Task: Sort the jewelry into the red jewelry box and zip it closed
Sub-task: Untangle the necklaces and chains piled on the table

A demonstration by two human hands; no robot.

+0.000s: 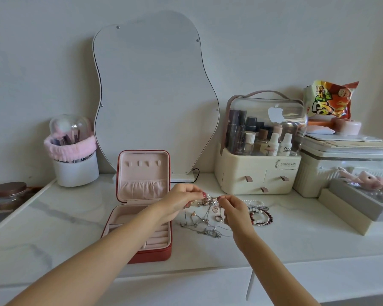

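Both grips pinched on tangled necklaces [208,203], left hand [179,200], right hand [236,212], red jewelry box [142,208] laid open on counter [53,228] beside them.

The red jewelry box [142,217] stands open on the marble top, pink-lined lid upright, while a tangle of silver chains [205,219] and beaded bracelets [261,216] lies just right of it.

On the cream organizer [258,171] at right, a small label [286,164] reads "Serious Life", and its clear lid [266,111] bears a white apple logo [275,114]. Inside, a white bottle [286,145] reads "pooq pooq". The lettering on the orange snack bag [331,99] far right cannot be read.
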